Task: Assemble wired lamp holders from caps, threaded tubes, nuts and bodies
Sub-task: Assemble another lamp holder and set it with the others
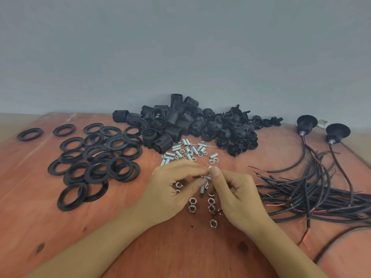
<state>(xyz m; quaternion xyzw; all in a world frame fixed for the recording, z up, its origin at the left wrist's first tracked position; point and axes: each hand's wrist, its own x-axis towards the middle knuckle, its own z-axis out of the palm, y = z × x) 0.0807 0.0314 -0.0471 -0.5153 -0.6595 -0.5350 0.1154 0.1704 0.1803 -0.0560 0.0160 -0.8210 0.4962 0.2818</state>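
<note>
Both hands, left hand [170, 187] and right hand [234, 195], pinch a threaded tube [207, 177] together above scattered nuts [211, 201] on the table [180, 247].

Two assembled black cone-shaped lamp holders [307, 123] stand far right beside one tangled bundle of black and red wires [313, 189], its strands too many to count. Flat black plastic rings [90, 155] number well over twenty and the heap of black ribbed plastic bodies and caps [186, 125] several dozen, both too overlapped for exact counts. Short silver threaded metal tubes [186, 151] come to roughly twenty, small silver hexagonal nuts [190, 201] to about eight under the left hand [170, 189] and right hand [239, 195], more among the tubes.
</note>
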